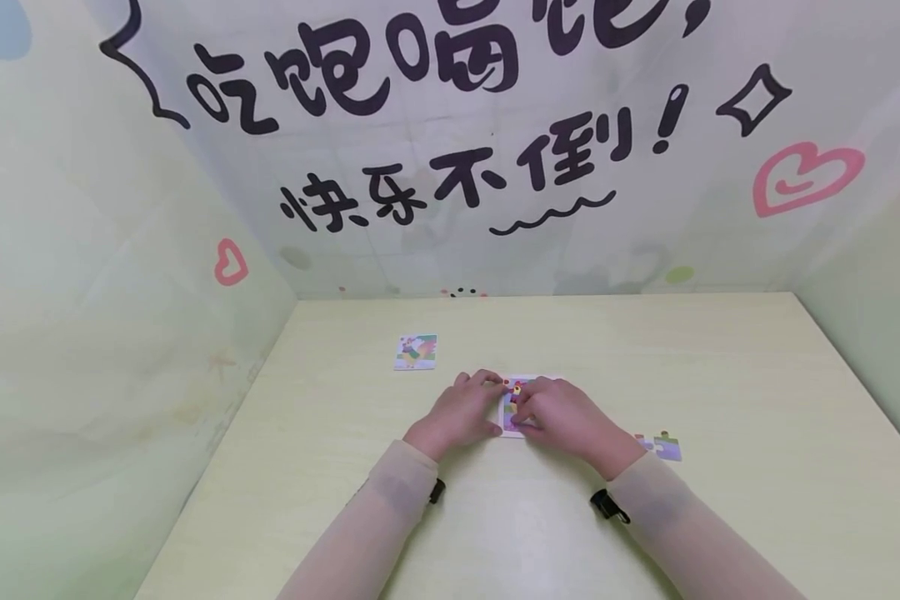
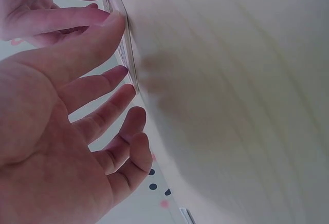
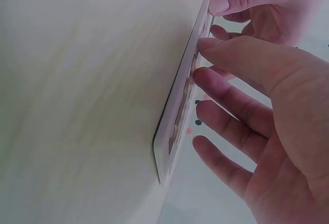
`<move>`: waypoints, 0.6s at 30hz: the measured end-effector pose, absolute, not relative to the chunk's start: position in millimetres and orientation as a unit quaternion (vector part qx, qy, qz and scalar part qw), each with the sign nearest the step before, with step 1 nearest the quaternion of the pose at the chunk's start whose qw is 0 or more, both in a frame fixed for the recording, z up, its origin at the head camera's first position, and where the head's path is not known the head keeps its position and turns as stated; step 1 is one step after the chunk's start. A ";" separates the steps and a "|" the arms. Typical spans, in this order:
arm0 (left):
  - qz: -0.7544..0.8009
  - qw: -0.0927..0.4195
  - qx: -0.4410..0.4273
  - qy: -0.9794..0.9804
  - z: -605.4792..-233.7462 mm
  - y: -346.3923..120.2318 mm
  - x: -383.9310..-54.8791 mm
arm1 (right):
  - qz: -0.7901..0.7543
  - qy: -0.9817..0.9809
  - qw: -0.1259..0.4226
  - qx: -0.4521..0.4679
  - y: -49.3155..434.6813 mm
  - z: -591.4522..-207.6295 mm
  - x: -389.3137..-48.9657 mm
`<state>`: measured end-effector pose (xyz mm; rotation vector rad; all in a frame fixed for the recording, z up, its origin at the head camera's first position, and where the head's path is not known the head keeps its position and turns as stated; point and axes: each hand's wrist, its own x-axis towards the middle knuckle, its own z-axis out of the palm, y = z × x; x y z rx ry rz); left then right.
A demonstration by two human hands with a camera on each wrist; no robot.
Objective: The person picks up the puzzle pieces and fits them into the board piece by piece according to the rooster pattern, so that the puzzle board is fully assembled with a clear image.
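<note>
A small jigsaw puzzle board with a white border and a colourful picture lies flat on the table between both hands. At its left side, the left hand rests its thumb and fingertips along the edge, the other fingers loosely spread. Over the picture, the right hand touches the surface with its thumb and index finger, hiding much of it. In the right wrist view the board shows edge-on, with cut-outs or piece edges along its face. No loose piece can be made out between the right fingertips.
Joined puzzle pieces lie to the right, partly behind the right wrist. A square picture card with an animal figure lies back left. A printed cloth wall closes off the table's back, with cloth on both sides too.
</note>
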<state>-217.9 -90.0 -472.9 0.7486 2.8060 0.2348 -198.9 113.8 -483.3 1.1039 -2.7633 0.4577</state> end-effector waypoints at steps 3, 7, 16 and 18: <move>0.082 0.112 0.256 0.956 -473.0 -89.5 -217.9 | 0.154 -0.916 0.068 0.365 114.0 -483.7 -199.2; 0.085 0.110 0.257 0.956 -473.2 -89.0 -218.2 | 0.161 -0.915 0.071 0.363 114.1 -484.0 -199.6; 0.085 0.118 0.251 0.957 -471.1 -88.5 -217.0 | 0.174 -0.911 0.057 0.370 116.2 -484.6 -198.5; 0.082 0.120 0.250 0.957 -471.4 -88.7 -216.7 | 0.174 -0.910 0.055 0.372 118.3 -484.6 -198.3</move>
